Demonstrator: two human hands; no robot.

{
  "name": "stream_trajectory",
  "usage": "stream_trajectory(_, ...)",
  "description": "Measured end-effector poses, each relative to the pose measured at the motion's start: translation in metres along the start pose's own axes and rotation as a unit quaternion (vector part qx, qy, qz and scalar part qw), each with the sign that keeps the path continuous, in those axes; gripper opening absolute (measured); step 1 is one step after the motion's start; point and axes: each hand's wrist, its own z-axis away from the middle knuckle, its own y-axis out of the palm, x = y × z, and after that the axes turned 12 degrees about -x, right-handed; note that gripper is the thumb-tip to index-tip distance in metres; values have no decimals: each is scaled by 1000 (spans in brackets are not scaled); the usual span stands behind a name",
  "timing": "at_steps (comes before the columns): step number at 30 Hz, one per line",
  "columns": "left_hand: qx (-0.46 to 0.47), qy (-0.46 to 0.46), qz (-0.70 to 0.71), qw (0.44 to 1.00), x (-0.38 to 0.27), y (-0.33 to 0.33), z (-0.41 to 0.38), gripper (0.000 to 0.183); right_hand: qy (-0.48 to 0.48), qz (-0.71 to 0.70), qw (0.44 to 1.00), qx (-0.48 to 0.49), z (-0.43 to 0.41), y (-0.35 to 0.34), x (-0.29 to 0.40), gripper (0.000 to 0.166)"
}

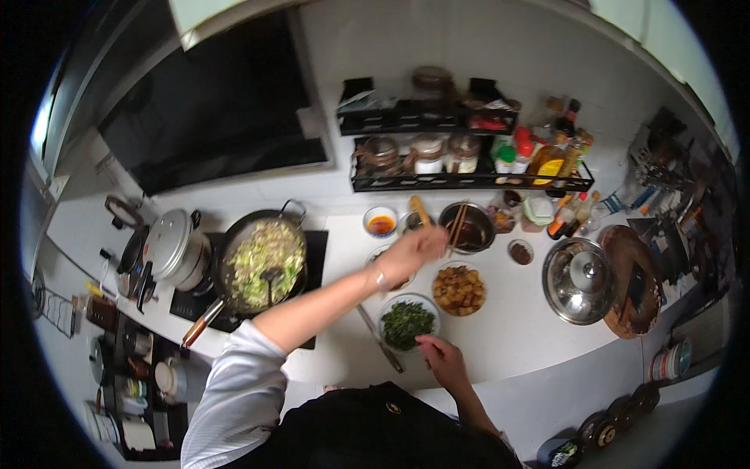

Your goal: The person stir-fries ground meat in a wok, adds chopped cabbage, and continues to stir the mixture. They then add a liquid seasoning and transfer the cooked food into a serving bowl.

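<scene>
My left arm reaches across the counter to the right. My left hand [417,251], blurred, is beside a pair of wooden chopsticks [459,225] that crosses a steel pot [491,230] of dark liquid. Whether the fingers grip the chopsticks cannot be made out. My right hand [446,359] has its fingers loosely bent and apart, with the fingertips over the near rim of a bowl of chopped greens [406,324]. A bowl of browned cubes [459,289] stands beyond it. My left forearm and hand partly hide another bowl [378,253].
On the cooktop [316,252] at left, a wok [225,293] holds chopped food and a spatula [269,284], beside a pressure cooker [176,252]. A knife [381,340] lies near the greens. A domed lid [577,281] and round chopping board [633,287] are at right, under a spice rack [469,183].
</scene>
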Motion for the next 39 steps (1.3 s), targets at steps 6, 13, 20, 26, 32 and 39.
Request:
stream_trajectory(6, -175, -58, -124, 975, -16, -131, 269, 28, -142, 56, 982, 108, -22, 131, 44, 23)
stream_trajectory(13, -568, -97, -316, 754, 32, -318, 455, 28, -235, 264, 924, 144, -8, 303, 98, 49)
stream_trajectory(20, -252, -205, -420, 848, 112, -434, 502, 69, -182, 614, 748, 172, 17, 383, 58, 62)
stream_trajectory(26, -166, -242, -233, 927, 121, -458, 504, 44, -307, 547, 776, 63, 4, 381, 105, 37)
stream_trajectory(32, -173, -179, -293, 923, 137, -457, 509, 40, -295, 451, 842, 34, -109, 403, 67, 29)
stream_trajectory(39, -215, -210, -276, 913, 132, -452, 510, 41, -152, 481, 843, 185, -25, 393, 161, 32)
